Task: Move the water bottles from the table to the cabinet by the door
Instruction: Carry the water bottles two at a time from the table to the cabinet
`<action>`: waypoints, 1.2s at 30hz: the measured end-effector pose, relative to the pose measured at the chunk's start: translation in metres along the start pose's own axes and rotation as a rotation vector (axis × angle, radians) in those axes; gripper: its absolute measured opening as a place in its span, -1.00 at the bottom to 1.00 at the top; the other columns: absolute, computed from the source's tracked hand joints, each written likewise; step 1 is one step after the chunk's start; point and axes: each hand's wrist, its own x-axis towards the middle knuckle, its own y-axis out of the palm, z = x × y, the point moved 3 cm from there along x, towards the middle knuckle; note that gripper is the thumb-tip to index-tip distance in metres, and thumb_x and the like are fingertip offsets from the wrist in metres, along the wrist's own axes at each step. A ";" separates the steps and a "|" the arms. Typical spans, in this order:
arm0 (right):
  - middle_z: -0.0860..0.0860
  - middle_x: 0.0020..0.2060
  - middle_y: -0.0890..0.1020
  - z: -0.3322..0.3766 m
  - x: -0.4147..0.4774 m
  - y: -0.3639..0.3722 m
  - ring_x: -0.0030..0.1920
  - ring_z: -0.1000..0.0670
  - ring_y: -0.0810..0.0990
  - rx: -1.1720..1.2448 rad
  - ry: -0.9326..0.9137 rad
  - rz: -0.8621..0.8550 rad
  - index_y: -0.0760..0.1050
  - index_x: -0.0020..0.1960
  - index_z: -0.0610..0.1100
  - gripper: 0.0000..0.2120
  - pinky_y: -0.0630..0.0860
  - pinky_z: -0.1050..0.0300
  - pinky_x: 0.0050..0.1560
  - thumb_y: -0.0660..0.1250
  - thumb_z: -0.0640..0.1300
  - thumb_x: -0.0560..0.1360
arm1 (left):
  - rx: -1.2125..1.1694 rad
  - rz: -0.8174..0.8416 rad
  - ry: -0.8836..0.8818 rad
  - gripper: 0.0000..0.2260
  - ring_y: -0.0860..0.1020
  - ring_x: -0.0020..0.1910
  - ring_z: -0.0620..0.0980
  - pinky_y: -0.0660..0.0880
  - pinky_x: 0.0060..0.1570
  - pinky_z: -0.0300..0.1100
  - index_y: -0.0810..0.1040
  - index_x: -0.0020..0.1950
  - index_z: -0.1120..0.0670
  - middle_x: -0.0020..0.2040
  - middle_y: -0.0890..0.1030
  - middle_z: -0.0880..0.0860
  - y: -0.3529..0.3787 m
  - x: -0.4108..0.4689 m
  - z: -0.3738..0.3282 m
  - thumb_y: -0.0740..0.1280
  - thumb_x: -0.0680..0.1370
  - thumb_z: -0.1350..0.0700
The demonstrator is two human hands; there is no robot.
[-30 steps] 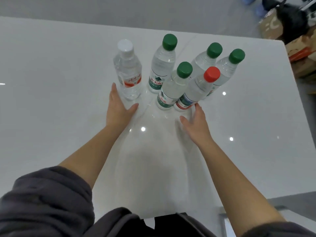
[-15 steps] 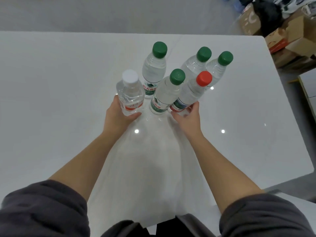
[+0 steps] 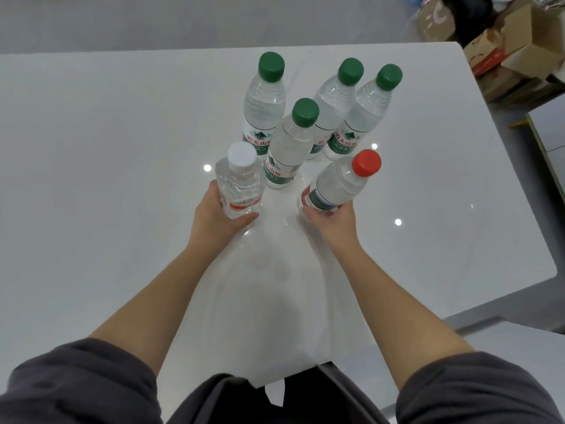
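My left hand point(image 3: 218, 217) grips the base of a small clear bottle with a white cap point(image 3: 240, 182). My right hand point(image 3: 331, 223) grips the lower part of a bottle with a red cap point(image 3: 339, 182), which tilts to the right. Both held bottles sit nearer to me than the rest. Several green-capped bottles stand upright behind them on the glossy white table point(image 3: 107, 179): one at the front point(image 3: 290, 145), one at the back left point(image 3: 264, 102) and two at the back right point(image 3: 334, 105) point(image 3: 367, 114).
Cardboard boxes point(image 3: 507, 53) are piled on the floor past the table's far right corner. A grey floor lies beyond the table's far edge. A white surface point(image 3: 547, 136) shows at the right border, another at lower right.
Both hands went from lying open by the bottles to gripping one each. The white-capped and red-capped bottles have come toward me, away from the green-capped group.
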 end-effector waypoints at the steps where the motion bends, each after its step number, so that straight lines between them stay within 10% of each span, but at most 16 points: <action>1: 0.04 0.15 0.64 0.000 -0.001 0.002 0.10 0.11 0.63 0.015 0.014 -0.003 0.42 0.33 -0.10 -0.31 0.57 0.09 0.17 0.59 0.00 0.28 | -0.005 0.004 0.001 -0.37 0.56 0.04 -0.13 0.42 0.00 -0.35 0.41 0.31 -0.03 0.08 0.59 -0.15 0.000 0.000 -0.002 0.60 0.32 0.02; 28: 0.01 -0.03 0.70 -0.118 -0.265 -0.211 -0.01 0.02 0.68 0.160 0.283 -0.497 0.57 0.12 -0.13 -0.59 0.62 -0.01 0.05 0.57 -0.05 0.34 | 0.157 0.612 0.181 -0.70 0.54 -0.27 -0.36 0.38 -0.32 -0.53 0.53 -0.06 0.03 -0.25 0.60 -0.13 0.206 -0.221 -0.080 0.57 0.33 0.06; 36: 0.17 0.06 0.63 -0.145 -0.373 -0.299 0.01 0.25 0.63 0.256 0.306 -0.764 0.43 0.25 -0.02 -0.44 0.53 0.37 -0.02 0.58 -0.19 0.33 | 0.064 0.836 0.307 -0.50 0.60 -0.06 -0.33 0.46 -0.14 -0.51 0.50 0.15 -0.11 -0.03 0.64 -0.21 0.287 -0.328 -0.117 0.62 0.29 0.04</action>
